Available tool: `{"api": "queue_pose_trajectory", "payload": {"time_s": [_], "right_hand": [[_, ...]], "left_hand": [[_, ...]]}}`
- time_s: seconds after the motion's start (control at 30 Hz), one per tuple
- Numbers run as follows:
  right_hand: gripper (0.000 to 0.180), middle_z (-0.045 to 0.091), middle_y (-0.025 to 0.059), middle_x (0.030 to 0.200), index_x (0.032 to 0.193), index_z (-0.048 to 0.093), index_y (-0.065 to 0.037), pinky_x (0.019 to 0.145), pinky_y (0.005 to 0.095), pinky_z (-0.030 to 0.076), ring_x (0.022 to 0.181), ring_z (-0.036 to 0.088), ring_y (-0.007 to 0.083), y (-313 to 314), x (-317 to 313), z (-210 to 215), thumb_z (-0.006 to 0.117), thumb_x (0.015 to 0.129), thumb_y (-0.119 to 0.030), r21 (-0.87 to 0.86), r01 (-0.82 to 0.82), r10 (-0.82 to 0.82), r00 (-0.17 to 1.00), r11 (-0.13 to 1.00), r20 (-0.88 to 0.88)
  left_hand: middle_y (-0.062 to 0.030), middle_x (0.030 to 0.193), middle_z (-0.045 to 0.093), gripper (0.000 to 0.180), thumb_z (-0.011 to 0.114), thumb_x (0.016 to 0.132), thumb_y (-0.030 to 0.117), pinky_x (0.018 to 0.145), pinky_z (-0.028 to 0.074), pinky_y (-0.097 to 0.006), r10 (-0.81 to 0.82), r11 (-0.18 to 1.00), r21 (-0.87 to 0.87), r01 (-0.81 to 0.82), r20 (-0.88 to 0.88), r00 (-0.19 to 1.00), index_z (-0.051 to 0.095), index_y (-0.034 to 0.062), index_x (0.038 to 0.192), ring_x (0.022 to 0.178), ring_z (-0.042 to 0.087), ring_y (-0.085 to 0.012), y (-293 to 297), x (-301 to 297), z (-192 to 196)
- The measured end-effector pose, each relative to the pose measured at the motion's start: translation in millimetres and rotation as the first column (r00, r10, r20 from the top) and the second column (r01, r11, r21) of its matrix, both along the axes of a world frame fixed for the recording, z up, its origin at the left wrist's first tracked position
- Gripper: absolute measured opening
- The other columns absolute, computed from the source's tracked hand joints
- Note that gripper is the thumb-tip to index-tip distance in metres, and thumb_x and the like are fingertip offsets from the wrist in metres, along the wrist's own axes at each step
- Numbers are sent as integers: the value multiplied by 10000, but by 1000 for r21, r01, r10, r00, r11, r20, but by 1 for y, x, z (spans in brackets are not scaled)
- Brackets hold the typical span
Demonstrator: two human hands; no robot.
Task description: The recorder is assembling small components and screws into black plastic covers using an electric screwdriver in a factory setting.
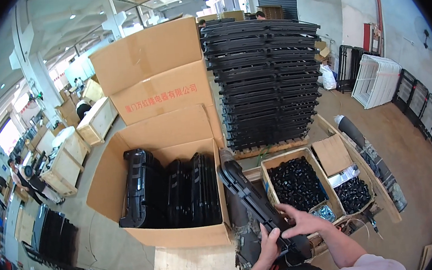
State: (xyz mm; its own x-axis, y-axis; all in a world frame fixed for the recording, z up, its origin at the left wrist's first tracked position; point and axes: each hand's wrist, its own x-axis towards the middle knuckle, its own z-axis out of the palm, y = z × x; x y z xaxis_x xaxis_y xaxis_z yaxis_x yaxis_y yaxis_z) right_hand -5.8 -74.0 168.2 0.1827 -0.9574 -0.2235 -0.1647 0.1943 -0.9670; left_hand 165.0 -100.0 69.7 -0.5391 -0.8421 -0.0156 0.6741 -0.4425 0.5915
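A long black plastic frame [253,196] slants across my lap, its far end beside the open carton. My left hand [269,244] grips its near part, thumb on top. From the right, my right hand [307,222] bends over the frame's edge, with thumb and forefinger apart on either side of it; its other fingers are partly hidden. Just beyond this hand stands a wooden bin [265,174] of small black plastic parts [296,182]. More small black parts [354,194] fill the compartment to its right, near a clear plastic bag [325,213].
An open carton [176,237] at left holds several glossy black plastic shells [146,194]. Behind it rise a tall cardboard panel [152,63] and a high stack of black frames [268,83] on a pallet. A wrapped roll [354,134] lies at right. Other people [33,178] stand far left.
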Motion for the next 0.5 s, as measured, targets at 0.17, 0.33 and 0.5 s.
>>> {"api": "queue_pose_trajectory", "payload": {"time_s": [0.17, 0.33, 0.5], "right_hand": [[1331, 405, 236, 1596, 1678, 75, -49, 1183, 366, 376, 1429, 473, 290, 25, -21, -5, 934, 708, -356, 49, -91, 92, 996, 995, -20], [1351, 465, 239, 1550, 1678, 81, -43, 1184, 368, 373, 1406, 498, 303, 41, -56, -41, 932, 673, -345, -23, -71, 72, 997, 997, 22], [1271, 512, 226, 1498, 1664, 178, -40, 1161, 362, 393, 1376, 514, 303, 66, -102, -67, 916, 669, -326, 84, -69, 60, 992, 994, 108]], "left_hand": [[-120, 1450, 476, 789, 669, 974, 222, 1110, 454, -418, -8, 998, -52, 19, 202, 979, 207, 107, 1603, 1307, 520, -262, 19, -20, -21], [-120, 1529, 402, 828, 655, 999, 227, 1140, 416, -408, 3, 1000, -13, 1, 363, 932, 139, 137, 1641, 1379, 453, -266, 42, -45, -28], [-119, 1555, 381, 754, 579, 1058, 291, 1160, 384, -384, -49, 999, 1, 55, 438, 898, 146, 118, 1650, 1412, 413, -250, 76, -79, -46]]}}
